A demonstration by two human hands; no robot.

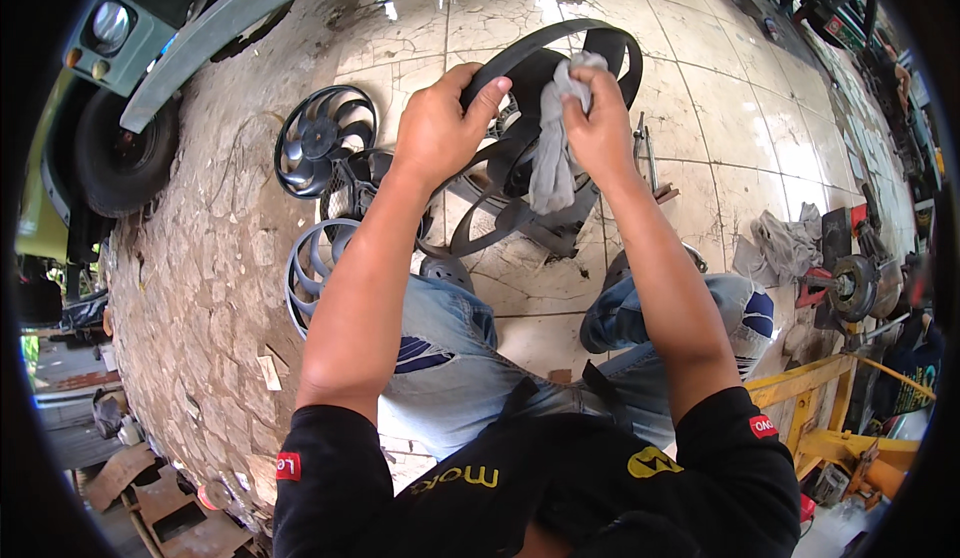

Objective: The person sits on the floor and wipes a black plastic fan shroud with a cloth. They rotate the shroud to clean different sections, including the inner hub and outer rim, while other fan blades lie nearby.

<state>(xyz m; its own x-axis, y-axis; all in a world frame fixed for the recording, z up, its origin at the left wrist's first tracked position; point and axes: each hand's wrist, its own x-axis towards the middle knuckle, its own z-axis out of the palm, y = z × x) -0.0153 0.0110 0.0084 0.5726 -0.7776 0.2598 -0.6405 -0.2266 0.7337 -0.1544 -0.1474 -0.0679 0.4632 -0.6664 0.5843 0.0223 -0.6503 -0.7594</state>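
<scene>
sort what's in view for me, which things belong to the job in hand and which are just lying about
In the job:
black fan shroud, held in the left hand
grey cloth, held in the right hand

Apparently lying about:
ringed black fan, at left, possibly related
second ringed fan, partly hidden, possibly related
crumpled grey rag, at right
</scene>
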